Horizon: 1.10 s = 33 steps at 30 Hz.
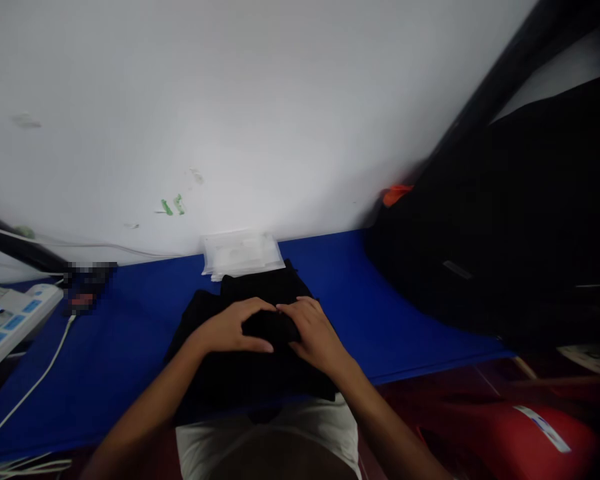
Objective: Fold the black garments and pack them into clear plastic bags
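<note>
Black folded cloth (260,380), with details lost in its darkness, lies on the blue surface in front of me. My left hand (233,327) rests on it from the left, fingers stretched out and thumb well apart. From the right, my right hand (316,330) lies on the same cloth with its fingers slightly bent and thumb apart. The fingertips of both hands nearly meet over a dark raised part of the cloth. Just beyond the cloth is a stack of clear and white plastic packets (243,253), near the wall.
A white power strip (17,327) with blue sockets stands at the left, with white cables. Close to it is a blurred-out dark object (87,287). A large black bag-like shape (505,247) fills the right side. Something red (540,433) is at lower right.
</note>
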Each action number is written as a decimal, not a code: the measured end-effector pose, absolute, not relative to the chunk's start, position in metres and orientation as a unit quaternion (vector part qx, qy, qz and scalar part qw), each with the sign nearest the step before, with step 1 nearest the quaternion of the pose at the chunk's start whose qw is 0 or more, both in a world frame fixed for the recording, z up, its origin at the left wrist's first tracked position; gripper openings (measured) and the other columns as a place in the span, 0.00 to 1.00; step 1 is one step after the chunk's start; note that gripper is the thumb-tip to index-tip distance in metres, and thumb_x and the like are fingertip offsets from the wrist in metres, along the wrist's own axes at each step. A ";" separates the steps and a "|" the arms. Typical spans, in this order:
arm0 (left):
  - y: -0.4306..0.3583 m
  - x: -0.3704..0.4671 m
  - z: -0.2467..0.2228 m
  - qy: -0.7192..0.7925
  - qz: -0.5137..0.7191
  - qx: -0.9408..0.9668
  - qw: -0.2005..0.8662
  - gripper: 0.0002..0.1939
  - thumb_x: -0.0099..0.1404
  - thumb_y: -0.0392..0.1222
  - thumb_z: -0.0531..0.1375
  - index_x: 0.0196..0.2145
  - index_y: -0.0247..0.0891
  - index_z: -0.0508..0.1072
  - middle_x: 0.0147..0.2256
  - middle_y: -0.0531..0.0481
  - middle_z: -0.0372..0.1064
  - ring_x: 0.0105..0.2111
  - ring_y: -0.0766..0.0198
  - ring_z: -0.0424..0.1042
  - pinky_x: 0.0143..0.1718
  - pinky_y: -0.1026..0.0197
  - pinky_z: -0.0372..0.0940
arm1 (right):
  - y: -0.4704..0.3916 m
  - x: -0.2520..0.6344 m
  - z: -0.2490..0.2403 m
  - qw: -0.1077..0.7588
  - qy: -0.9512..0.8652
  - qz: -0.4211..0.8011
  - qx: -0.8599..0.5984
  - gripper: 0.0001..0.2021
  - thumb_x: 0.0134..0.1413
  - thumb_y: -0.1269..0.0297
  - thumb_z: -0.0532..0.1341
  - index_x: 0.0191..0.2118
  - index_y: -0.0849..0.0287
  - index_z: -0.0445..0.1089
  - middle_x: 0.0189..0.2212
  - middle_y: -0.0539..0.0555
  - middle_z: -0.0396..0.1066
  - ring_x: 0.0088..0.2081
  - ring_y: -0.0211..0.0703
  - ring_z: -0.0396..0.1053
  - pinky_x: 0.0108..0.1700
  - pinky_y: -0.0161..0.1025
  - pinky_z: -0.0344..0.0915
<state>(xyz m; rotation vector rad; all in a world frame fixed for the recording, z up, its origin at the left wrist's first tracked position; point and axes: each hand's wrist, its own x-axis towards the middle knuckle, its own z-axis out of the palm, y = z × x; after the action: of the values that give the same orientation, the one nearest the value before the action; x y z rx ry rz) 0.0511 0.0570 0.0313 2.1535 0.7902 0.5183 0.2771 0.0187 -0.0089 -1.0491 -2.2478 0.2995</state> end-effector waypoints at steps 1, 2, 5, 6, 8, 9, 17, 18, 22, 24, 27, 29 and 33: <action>0.070 0.045 0.031 0.313 0.206 0.845 0.381 0.18 0.60 0.45 0.65 0.47 0.40 0.72 0.45 0.47 0.73 0.45 0.59 0.73 0.49 0.57 0.67 | 0.017 0.280 -0.010 0.311 -0.852 0.116 -0.405 0.30 0.45 0.77 0.60 0.58 0.59 0.61 0.46 0.61 0.71 0.48 0.56 0.68 0.53 0.59 0.64; 0.086 0.039 0.030 0.342 0.233 0.841 0.349 0.13 0.64 0.47 0.61 0.44 0.39 0.73 0.41 0.48 0.74 0.42 0.60 0.73 0.47 0.57 0.67 | 0.014 0.283 -0.011 0.309 -0.849 0.118 -0.412 0.29 0.44 0.77 0.60 0.56 0.60 0.62 0.46 0.62 0.71 0.48 0.56 0.68 0.51 0.57 0.65; 0.138 0.019 0.022 0.436 0.259 0.845 0.168 0.12 0.68 0.48 0.56 0.41 0.37 0.73 0.42 0.45 0.72 0.44 0.57 0.71 0.50 0.53 0.65 | 0.004 0.288 -0.016 0.305 -0.843 0.146 -0.417 0.27 0.42 0.77 0.60 0.53 0.60 0.63 0.49 0.63 0.69 0.51 0.56 0.66 0.51 0.55 0.66; 0.155 0.013 0.019 0.445 0.223 0.858 0.129 0.12 0.67 0.47 0.56 0.43 0.37 0.73 0.43 0.44 0.72 0.45 0.56 0.70 0.51 0.51 0.64 | 0.000 0.288 -0.018 0.304 -0.843 0.161 -0.414 0.27 0.40 0.77 0.59 0.51 0.59 0.64 0.51 0.63 0.69 0.53 0.55 0.66 0.53 0.56 0.64; 0.183 0.003 0.012 0.457 0.113 0.877 0.101 0.13 0.66 0.44 0.56 0.46 0.38 0.71 0.47 0.43 0.70 0.46 0.56 0.70 0.51 0.52 0.63 | -0.006 0.288 -0.021 0.301 -0.841 0.199 -0.403 0.27 0.36 0.79 0.58 0.48 0.58 0.64 0.54 0.63 0.68 0.56 0.55 0.64 0.57 0.56 0.62; 0.193 -0.001 0.009 0.456 0.093 0.879 0.104 0.12 0.65 0.42 0.56 0.45 0.37 0.72 0.45 0.43 0.71 0.44 0.56 0.70 0.49 0.54 0.64 | -0.009 0.288 -0.023 0.296 -0.839 0.221 -0.400 0.27 0.34 0.79 0.58 0.47 0.58 0.64 0.54 0.62 0.68 0.57 0.54 0.64 0.58 0.55 0.61; 0.207 -0.015 -0.007 0.459 0.046 0.880 0.111 0.16 0.64 0.50 0.58 0.44 0.37 0.73 0.45 0.42 0.71 0.44 0.55 0.71 0.47 0.56 0.64 | -0.015 0.286 -0.036 0.309 -0.788 0.315 -0.429 0.27 0.37 0.74 0.59 0.49 0.56 0.63 0.56 0.62 0.67 0.58 0.55 0.64 0.59 0.56 0.60; 0.206 -0.016 -0.007 0.461 0.044 0.880 0.109 0.17 0.65 0.50 0.58 0.44 0.37 0.73 0.46 0.42 0.70 0.45 0.55 0.71 0.48 0.56 0.64 | -0.014 0.287 -0.038 0.314 -0.785 0.317 -0.430 0.27 0.38 0.74 0.59 0.50 0.56 0.63 0.56 0.62 0.67 0.58 0.55 0.64 0.60 0.57 0.59; 0.200 -0.018 -0.002 0.466 0.026 0.878 0.106 0.12 0.68 0.46 0.54 0.40 0.37 0.74 0.43 0.44 0.72 0.44 0.58 0.72 0.47 0.60 0.64 | -0.013 0.288 -0.043 0.320 -0.780 0.317 -0.434 0.27 0.39 0.74 0.60 0.51 0.55 0.63 0.57 0.60 0.67 0.58 0.55 0.64 0.61 0.58 0.57; 0.197 -0.018 0.004 0.481 0.020 0.871 0.095 0.12 0.69 0.42 0.52 0.39 0.38 0.74 0.41 0.46 0.74 0.42 0.60 0.72 0.46 0.62 0.63 | -0.012 0.289 -0.044 0.319 -0.779 0.320 -0.436 0.28 0.39 0.75 0.60 0.51 0.55 0.63 0.57 0.60 0.67 0.58 0.54 0.64 0.62 0.57 0.56; 0.190 -0.016 0.015 0.535 0.026 0.843 0.047 0.12 0.70 0.37 0.49 0.40 0.37 0.72 0.39 0.44 0.75 0.40 0.58 0.73 0.42 0.60 0.63 | -0.012 0.290 -0.046 0.317 -0.778 0.324 -0.435 0.28 0.39 0.75 0.60 0.51 0.55 0.63 0.57 0.60 0.67 0.58 0.54 0.64 0.61 0.57 0.57; 0.179 -0.011 0.024 0.567 0.038 0.822 0.012 0.12 0.70 0.37 0.48 0.41 0.36 0.72 0.37 0.42 0.75 0.39 0.56 0.73 0.40 0.59 0.63 | -0.012 0.291 -0.047 0.317 -0.779 0.322 -0.434 0.27 0.40 0.74 0.60 0.51 0.55 0.63 0.57 0.61 0.67 0.58 0.55 0.64 0.61 0.58 0.56; 0.134 0.012 0.032 0.550 0.049 0.834 -0.014 0.09 0.70 0.38 0.51 0.39 0.38 0.72 0.38 0.44 0.74 0.40 0.56 0.73 0.41 0.58 0.63 | -0.012 0.290 -0.045 0.316 -0.784 0.310 -0.436 0.27 0.40 0.74 0.59 0.51 0.55 0.63 0.56 0.62 0.67 0.58 0.56 0.65 0.61 0.59 0.57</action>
<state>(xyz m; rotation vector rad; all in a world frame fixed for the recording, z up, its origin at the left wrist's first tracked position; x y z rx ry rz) 0.0117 0.1336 0.0316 2.6428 1.7425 0.1564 0.2901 -0.0118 -0.0455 -1.1480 -2.0650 0.8156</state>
